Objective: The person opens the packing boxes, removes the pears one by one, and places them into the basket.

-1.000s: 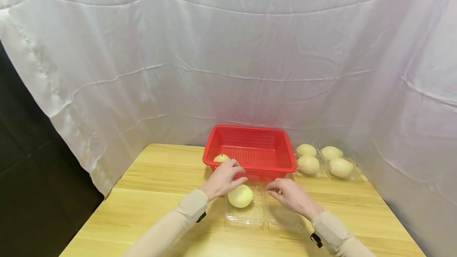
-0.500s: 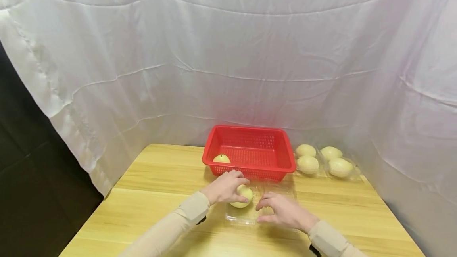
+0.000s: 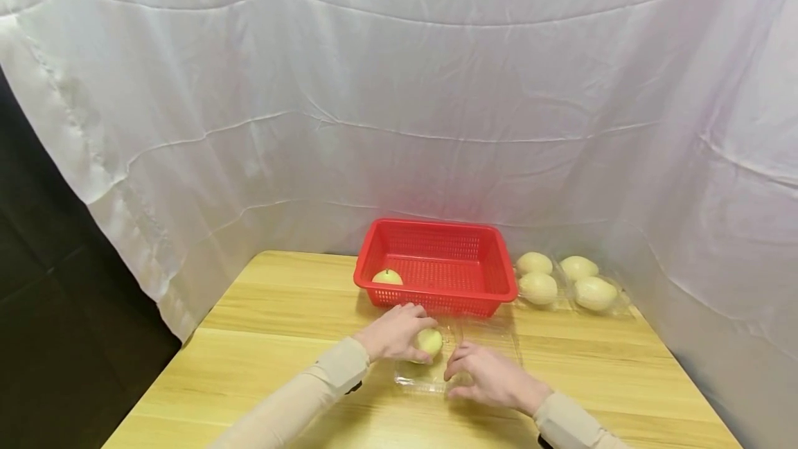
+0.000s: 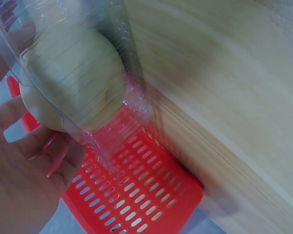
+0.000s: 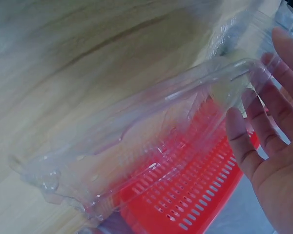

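A pale yellow pear [image 3: 430, 342] lies in an open clear plastic clamshell box [image 3: 419, 385] near the front of the table. My left hand [image 3: 394, 335] holds the pear from the left, thumb in front and fingers behind. In the left wrist view, the fingers curl near the pear [image 4: 78, 73], partly seen through the clear wall. My right hand [image 3: 489, 373] touches the box near its fold, its fingers loosely bent around no fruit. In the right wrist view, those fingertips lie by the edge of the clear lid [image 5: 132, 126], which spreads to the right.
A red perforated basket [image 3: 436, 296] stands just behind the box, with another pear [image 3: 388, 277] at its left front corner. To the basket's right, several pears [image 3: 537, 287] sit in clear packaging. A white curtain [image 3: 399, 89] hangs behind the wooden table [image 3: 280, 338].
My left hand has come down from the basket's front edge onto the pear. My right hand has moved left and nearer, from the lid to the box's fold.
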`<action>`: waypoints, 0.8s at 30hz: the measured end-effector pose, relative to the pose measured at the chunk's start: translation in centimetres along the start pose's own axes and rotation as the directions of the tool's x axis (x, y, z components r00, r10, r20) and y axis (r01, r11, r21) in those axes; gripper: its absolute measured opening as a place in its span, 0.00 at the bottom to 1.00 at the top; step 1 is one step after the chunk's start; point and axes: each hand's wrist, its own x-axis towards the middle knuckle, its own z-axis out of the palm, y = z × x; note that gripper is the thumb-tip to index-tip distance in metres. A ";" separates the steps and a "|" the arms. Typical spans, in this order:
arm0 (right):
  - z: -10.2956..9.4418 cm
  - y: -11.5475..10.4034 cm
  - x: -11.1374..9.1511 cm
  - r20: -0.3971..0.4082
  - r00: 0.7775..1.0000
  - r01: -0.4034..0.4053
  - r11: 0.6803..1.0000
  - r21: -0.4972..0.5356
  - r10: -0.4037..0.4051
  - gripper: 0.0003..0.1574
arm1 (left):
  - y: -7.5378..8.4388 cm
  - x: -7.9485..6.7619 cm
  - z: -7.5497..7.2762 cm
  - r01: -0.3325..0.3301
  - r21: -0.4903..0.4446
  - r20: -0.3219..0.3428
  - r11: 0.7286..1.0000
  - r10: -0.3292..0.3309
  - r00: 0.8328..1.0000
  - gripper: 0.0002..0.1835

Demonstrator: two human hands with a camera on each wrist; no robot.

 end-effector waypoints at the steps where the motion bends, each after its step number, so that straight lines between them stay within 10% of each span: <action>1: 0.0 0.0 0.0 0.001 1.000 0.004 1.000 0.004 -0.004 0.12 | 0.0 0.0 0.0 -0.003 0.003 0.001 1.000 0.003 1.000 0.36; 24: 0.4 -0.4 -0.1 0.006 1.000 -0.030 0.998 0.048 0.030 0.11 | 0.9 0.2 0.4 -0.011 0.045 0.088 0.999 0.007 0.996 0.46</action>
